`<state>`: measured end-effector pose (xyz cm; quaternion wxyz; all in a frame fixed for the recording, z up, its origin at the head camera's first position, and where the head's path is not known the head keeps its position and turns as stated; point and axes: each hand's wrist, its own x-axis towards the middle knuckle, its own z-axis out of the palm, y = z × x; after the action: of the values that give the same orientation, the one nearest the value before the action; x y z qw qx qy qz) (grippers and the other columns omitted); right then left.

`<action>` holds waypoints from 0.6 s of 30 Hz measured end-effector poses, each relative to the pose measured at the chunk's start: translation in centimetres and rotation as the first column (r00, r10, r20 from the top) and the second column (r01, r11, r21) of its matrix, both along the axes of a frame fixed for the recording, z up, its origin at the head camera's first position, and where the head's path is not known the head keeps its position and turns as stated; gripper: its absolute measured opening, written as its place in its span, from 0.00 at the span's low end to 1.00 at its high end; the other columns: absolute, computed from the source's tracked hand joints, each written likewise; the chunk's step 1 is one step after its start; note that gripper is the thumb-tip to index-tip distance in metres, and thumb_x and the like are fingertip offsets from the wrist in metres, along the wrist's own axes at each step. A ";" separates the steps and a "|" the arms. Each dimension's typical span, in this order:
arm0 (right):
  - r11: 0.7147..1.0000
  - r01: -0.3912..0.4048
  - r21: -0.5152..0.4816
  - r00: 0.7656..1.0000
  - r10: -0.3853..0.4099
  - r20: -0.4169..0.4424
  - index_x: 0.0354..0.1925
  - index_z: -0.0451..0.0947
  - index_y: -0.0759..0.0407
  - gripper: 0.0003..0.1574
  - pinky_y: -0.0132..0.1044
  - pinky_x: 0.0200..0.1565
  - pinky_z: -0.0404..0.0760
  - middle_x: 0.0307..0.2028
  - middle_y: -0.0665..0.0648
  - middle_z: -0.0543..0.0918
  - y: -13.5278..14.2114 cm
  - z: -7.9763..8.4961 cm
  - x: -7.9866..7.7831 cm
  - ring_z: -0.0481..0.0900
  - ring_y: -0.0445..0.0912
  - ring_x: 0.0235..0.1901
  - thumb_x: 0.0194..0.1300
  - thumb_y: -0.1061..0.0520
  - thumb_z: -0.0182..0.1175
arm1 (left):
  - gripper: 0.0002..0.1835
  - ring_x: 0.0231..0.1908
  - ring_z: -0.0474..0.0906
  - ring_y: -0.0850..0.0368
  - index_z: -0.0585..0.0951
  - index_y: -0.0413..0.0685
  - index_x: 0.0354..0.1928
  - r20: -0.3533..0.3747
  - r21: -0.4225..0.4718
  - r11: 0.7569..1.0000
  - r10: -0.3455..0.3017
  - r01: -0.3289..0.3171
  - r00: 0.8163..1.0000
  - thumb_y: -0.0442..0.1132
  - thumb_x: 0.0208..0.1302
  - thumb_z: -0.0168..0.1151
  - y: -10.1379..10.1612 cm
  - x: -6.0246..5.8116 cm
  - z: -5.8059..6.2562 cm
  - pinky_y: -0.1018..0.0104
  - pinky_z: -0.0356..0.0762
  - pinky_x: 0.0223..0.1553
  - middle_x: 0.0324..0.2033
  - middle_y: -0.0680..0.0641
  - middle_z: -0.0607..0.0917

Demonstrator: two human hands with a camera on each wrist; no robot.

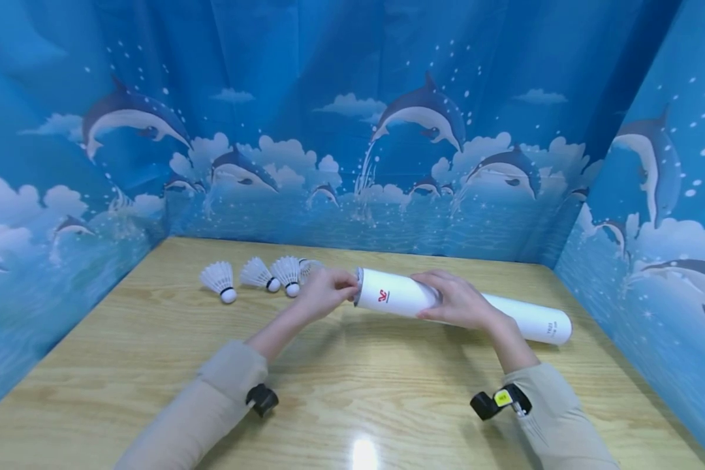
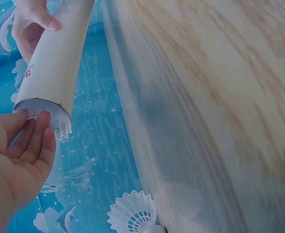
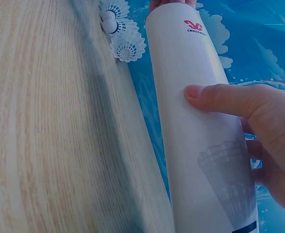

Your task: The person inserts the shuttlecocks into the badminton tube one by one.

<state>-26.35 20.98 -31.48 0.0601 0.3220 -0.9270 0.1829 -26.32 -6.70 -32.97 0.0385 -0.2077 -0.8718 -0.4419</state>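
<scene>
A white badminton shuttlecock tube (image 1: 396, 294) with a red logo lies slanted above the table, its open end toward the left. My right hand (image 1: 455, 300) grips it around the middle, thumb across the near side in the right wrist view. At the tube's mouth, the fingers of my left hand (image 1: 326, 294) pinch the feathery skirt of a shuttlecock (image 2: 62, 125). That skirt pokes out past the rim in the left wrist view, while the rest of the shuttlecock is hidden inside the tube.
Several white shuttlecocks (image 1: 219, 281) lie in a loose row on the wooden table (image 1: 352, 378), left of the tube. A blue curtain (image 1: 305, 91) printed with dolphins encloses the back and sides of the table.
</scene>
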 end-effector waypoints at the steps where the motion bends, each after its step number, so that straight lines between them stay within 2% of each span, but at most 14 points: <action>1: 1.000 -0.001 0.001 1.000 0.001 -0.002 0.61 0.70 0.56 0.44 0.55 0.48 0.74 0.56 0.60 0.74 0.0 0.0 0.0 0.72 0.57 0.53 0.47 0.49 0.73 | 0.04 0.31 0.81 0.54 0.85 0.43 0.34 0.008 -0.005 1.000 0.002 -0.002 1.000 0.35 0.59 0.63 0.0 0.0 0.0 0.70 0.77 0.29 0.30 0.49 0.86; 4: 1.000 -0.003 0.006 1.000 0.003 -0.008 0.61 0.70 0.55 0.44 0.55 0.47 0.74 0.56 0.60 0.74 0.0 -0.1 -0.1 0.73 0.57 0.52 0.47 0.49 0.73 | 0.06 0.32 0.82 0.53 0.85 0.43 0.37 0.015 -0.022 1.000 0.011 -0.011 1.000 0.35 0.59 0.63 0.1 -0.1 0.0 0.70 0.77 0.29 0.32 0.47 0.86; 8: 1.000 0.001 0.009 1.000 -0.001 -0.005 0.61 0.70 0.55 0.44 0.54 0.48 0.74 0.56 0.60 0.74 0.1 -0.2 -0.2 0.72 0.56 0.53 0.47 0.49 0.73 | 0.07 0.31 0.81 0.56 0.85 0.43 0.38 -0.004 -0.046 0.999 0.017 -0.018 1.000 0.35 0.59 0.63 0.2 -0.2 -0.1 0.70 0.77 0.28 0.34 0.46 0.86; 18: 1.000 0.002 0.009 1.000 -0.002 0.006 0.61 0.70 0.55 0.43 0.54 0.48 0.74 0.56 0.60 0.74 0.0 -0.2 -0.2 0.72 0.56 0.53 0.47 0.49 0.73 | 0.06 0.35 0.81 0.55 0.86 0.41 0.37 -0.033 -0.094 0.996 -0.012 0.009 0.999 0.33 0.58 0.64 0.4 -0.5 -0.4 0.70 0.78 0.32 0.35 0.44 0.86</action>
<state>-26.57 20.96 -31.73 0.0560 0.3210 -0.9283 0.1794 -26.78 -6.33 -33.41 0.0408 -0.2213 -0.8897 -0.3971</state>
